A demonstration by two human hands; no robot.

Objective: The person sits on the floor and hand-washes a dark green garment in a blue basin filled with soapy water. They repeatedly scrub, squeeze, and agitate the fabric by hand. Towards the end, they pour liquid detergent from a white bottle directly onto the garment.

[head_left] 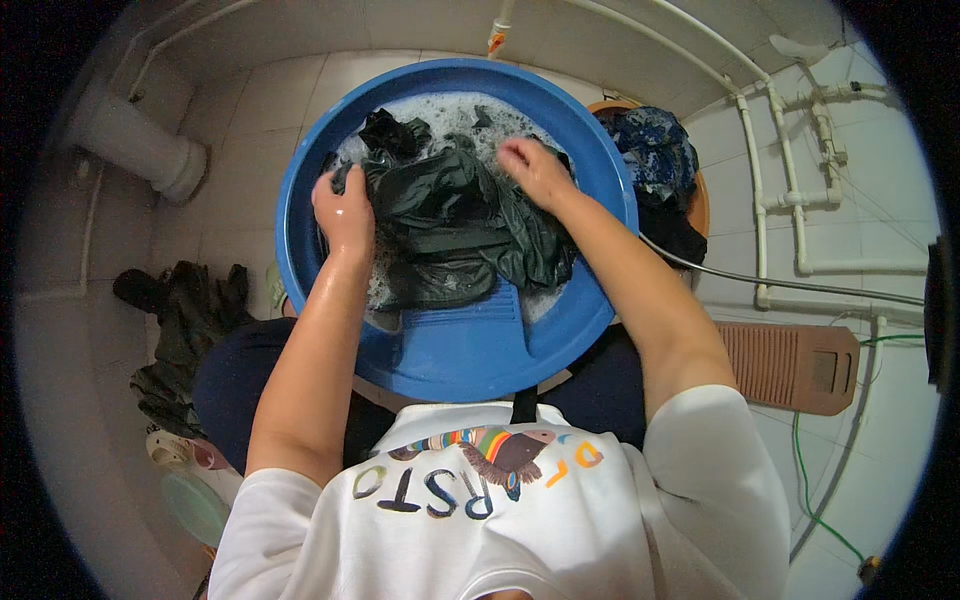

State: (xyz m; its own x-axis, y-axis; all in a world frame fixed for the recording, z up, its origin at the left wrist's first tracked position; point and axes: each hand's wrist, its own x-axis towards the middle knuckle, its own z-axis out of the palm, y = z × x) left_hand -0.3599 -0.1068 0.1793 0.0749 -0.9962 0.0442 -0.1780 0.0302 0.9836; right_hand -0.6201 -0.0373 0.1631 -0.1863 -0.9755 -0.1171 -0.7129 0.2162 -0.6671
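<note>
A wet dark green garment lies bunched in a large blue basin, partly over the ridged washboard built into its near side. Foamy water surrounds the cloth. My left hand is at the left edge of the garment, closed with dark cloth between thumb and fingers. On the right, my right hand is over the garment's far right part, its fingers bent and smeared by motion. Whether they grip any cloth cannot be made out.
An orange-brown tub with dark and blue patterned clothes stands right of the basin. A brown washboard lies further right, near a grey hose. Dark clothing is heaped on the left. White pipes run along the walls.
</note>
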